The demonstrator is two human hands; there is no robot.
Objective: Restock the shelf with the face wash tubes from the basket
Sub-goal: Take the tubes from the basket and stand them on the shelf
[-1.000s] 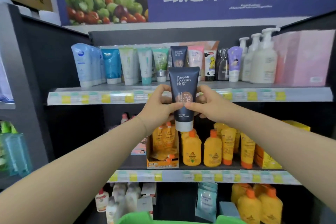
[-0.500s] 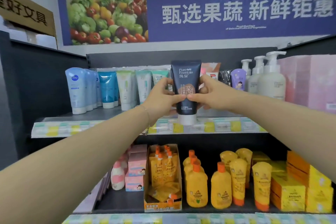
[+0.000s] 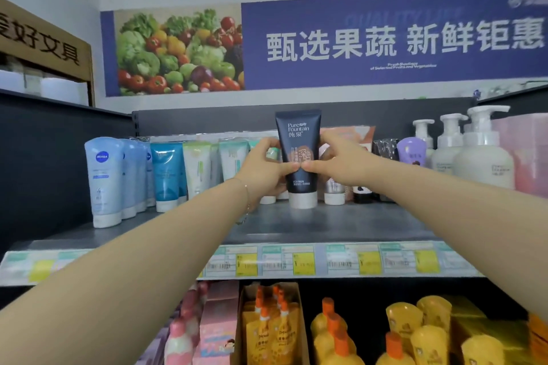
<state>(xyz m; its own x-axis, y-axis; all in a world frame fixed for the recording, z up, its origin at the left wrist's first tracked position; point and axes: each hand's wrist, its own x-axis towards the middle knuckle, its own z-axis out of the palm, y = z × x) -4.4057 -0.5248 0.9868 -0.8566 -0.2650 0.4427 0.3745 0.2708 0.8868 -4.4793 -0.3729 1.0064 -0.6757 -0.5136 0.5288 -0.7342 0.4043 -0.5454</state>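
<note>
The tube is held upright, cap down, between both grips over the top shelf. The left grip is clamped on the tube's left edge, with the thumb laid across the front of the label and the fingers wrapped behind. The right grip is clamped on the right edge in the same manner, so that the two thumb tips nearly meet at the middle of the tube's front. The crimped end and the "Pure Fountain" lettering are left showing above the grips, and the pale cap is seen below them, at the shelf surface; whether it is actually rested there cannot be told. The tube is positioned near the middle of the shelf, just in front of a back row partly hidden by the grips. To the left, other tubes are stood cap down, ended by a pale blue Nivea tube well apart from the held one. To the right, white pump bottles are stood beside a pink pack. A thin bracelet is worn on the left wrist. Price labels are fixed along the shelf's front edge, and yellow bottles with orange caps are ranged on the level below. A blue banner picturing vegetables is hung on the wall above.
</note>
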